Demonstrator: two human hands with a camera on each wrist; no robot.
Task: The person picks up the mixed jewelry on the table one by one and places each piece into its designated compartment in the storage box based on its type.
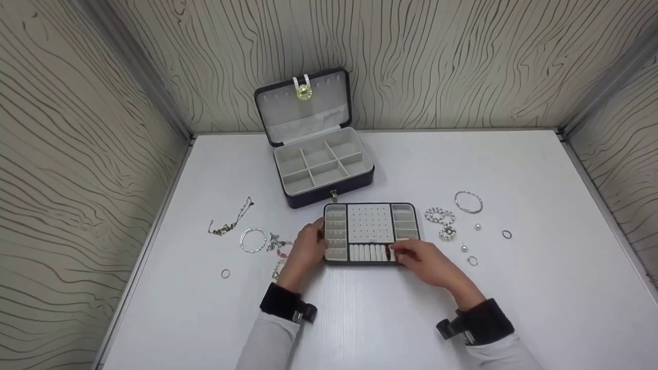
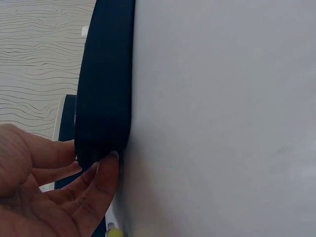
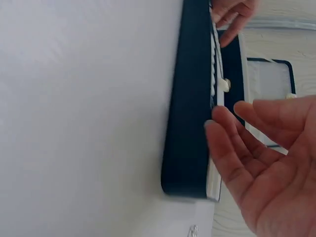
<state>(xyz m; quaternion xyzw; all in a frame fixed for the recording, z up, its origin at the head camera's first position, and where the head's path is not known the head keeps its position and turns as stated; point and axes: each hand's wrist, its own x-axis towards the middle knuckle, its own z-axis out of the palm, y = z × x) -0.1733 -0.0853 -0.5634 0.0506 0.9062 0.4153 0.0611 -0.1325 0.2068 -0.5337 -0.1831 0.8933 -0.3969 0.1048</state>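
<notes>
A dark-rimmed jewelry tray (image 1: 371, 239) lies on the table, with a dotted earring panel (image 1: 370, 221), side compartments and a row of white ring rolls (image 1: 366, 252). My left hand (image 1: 307, 247) grips its left edge; the left wrist view has the thumb and fingers (image 2: 106, 173) pinching a corner of the dark tray wall (image 2: 106, 84). My right hand (image 1: 424, 261) reaches over the front right, fingertips touching the right end of the ring rolls. A small dark spot shows there, too small to tell. In the right wrist view, the relaxed fingers (image 3: 224, 145) meet the tray's upper edge, thumb apart.
Behind the tray stands an open jewelry box (image 1: 329, 182) with its lid (image 1: 306, 110) raised. Left lie a chain (image 1: 231, 225), a bracelet (image 1: 253, 240) and a ring (image 1: 225, 273). Right lie a pearl piece (image 1: 440, 217), a bangle (image 1: 468, 202), pearl earrings (image 1: 464, 248) and rings (image 1: 507, 234).
</notes>
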